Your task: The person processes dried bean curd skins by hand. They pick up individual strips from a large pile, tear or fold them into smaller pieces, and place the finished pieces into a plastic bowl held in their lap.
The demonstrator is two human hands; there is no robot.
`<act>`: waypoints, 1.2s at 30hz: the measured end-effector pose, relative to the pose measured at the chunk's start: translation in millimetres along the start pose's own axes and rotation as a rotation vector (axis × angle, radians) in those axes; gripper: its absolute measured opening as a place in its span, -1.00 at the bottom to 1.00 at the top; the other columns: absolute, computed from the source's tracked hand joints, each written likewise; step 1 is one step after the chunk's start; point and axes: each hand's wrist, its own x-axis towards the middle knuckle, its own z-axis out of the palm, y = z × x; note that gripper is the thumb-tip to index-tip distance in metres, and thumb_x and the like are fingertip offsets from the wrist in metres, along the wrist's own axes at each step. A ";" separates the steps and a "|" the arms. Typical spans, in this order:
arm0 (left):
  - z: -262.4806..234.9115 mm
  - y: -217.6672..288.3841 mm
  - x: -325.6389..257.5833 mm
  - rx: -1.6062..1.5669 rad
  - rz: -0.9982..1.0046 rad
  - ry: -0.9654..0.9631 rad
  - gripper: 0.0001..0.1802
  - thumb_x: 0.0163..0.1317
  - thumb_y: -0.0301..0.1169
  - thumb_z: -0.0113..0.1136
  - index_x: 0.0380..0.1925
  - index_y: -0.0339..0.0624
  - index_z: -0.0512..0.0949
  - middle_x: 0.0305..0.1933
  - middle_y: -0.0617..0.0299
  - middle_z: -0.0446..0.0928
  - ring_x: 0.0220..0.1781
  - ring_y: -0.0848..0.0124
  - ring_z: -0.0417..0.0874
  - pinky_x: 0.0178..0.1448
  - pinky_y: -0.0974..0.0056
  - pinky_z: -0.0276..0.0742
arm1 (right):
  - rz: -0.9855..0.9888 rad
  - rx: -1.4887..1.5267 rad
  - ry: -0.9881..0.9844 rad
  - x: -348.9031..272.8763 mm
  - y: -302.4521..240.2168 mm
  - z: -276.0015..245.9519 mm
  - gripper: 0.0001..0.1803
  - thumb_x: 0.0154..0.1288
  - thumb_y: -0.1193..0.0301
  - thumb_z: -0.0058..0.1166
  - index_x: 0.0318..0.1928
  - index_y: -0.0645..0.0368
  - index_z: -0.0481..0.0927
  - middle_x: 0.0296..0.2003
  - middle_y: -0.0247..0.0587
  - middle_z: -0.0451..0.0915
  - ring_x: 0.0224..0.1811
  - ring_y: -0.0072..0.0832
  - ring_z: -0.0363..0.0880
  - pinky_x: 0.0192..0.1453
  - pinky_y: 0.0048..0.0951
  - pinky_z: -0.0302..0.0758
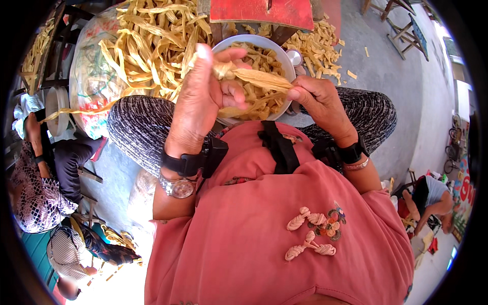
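Right grip [324,105] pinches 1 strip [263,80]; left grip [202,95] spread apart; bowl [286,65] well filled; big heap [147,40] remains at 11 o'clock.

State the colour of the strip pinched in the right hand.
The strip is golden tan, showing best in the head view.

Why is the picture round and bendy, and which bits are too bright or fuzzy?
Head view: the fisheye lens bends edges and leaves black corners; head view, lower left: strong light washes the floor white; head view, middle: the left hand looks slightly smeared.
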 end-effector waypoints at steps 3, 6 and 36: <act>-9.8 -4.6 4.4 0.349 -0.063 -0.020 -0.51 0.35 -0.04 -0.04 -0.17 -0.32 0.54 -0.53 0.26 0.46 -0.72 0.69 0.23 -0.65 0.55 0.21 | -0.020 -0.030 -0.045 0.9 9.9 3.0 -0.62 0.35 0.19 0.00 -0.42 0.30 0.46 -0.60 -0.27 0.34 -0.54 -0.59 0.26 -0.45 -0.50 0.29; -12.1 -6.7 6.4 0.240 -0.072 0.003 -0.73 0.29 -0.25 0.11 -0.30 -0.28 0.55 -0.65 0.35 0.38 -0.76 0.69 0.20 -0.69 0.53 0.14 | 0.195 0.077 -0.115 0.8 4.1 5.3 -0.67 0.34 0.21 0.01 -0.34 0.29 0.48 -0.57 -0.28 0.36 -0.51 -0.61 0.31 -0.42 -0.53 0.32; 45.2 61.5 120.0 0.642 0.548 0.032 -0.93 0.21 -0.49 0.14 -0.46 -0.15 0.54 -0.66 0.46 0.39 -0.67 0.70 0.34 -0.62 0.53 0.29 | -0.142 -0.244 0.305 110.5 -21.9 -82.0 -0.62 0.33 0.24 -0.08 -0.47 0.34 0.36 -0.64 -0.16 0.23 -0.54 -0.49 0.18 -0.42 -0.37 0.23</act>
